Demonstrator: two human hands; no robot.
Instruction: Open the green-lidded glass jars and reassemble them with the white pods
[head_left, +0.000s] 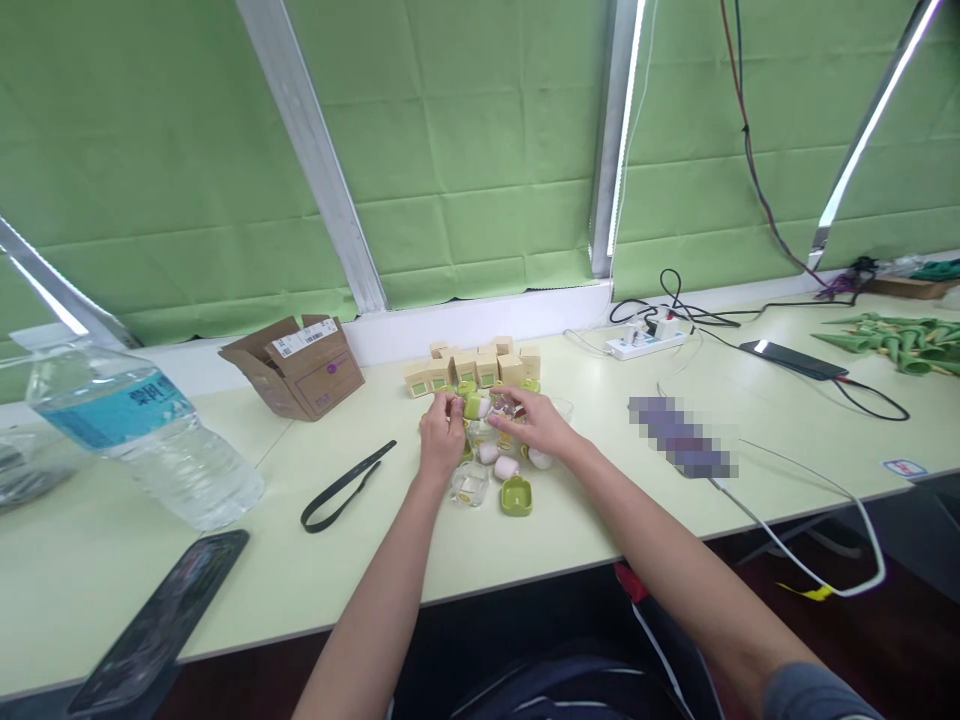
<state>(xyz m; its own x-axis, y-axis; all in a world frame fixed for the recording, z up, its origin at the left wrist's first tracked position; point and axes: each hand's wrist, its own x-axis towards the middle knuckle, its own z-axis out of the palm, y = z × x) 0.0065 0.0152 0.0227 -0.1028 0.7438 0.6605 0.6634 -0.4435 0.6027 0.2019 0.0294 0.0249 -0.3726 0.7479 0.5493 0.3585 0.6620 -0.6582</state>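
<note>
Both my hands rest on the pale green table (315,580) over a cluster of small items. My left hand (441,437) is closed, its fingertips pinching a small pale piece I cannot name, next to a green-and-white part (474,406). My right hand (534,422) reaches in from the right with fingers curled around a small clear item among the pile. Below the hands lie a clear little container (470,484), a pink-white cap (506,467) and a green lid (517,496). Several small tan boxes (480,368) stand just behind.
An open cardboard box (300,368) sits at the back left, a black strap (343,487) beside it. A water bottle (139,432) lies at far left above a dark phone (161,625). A power strip (645,343), cables, another phone (793,359) and green cones (896,340) occupy the right.
</note>
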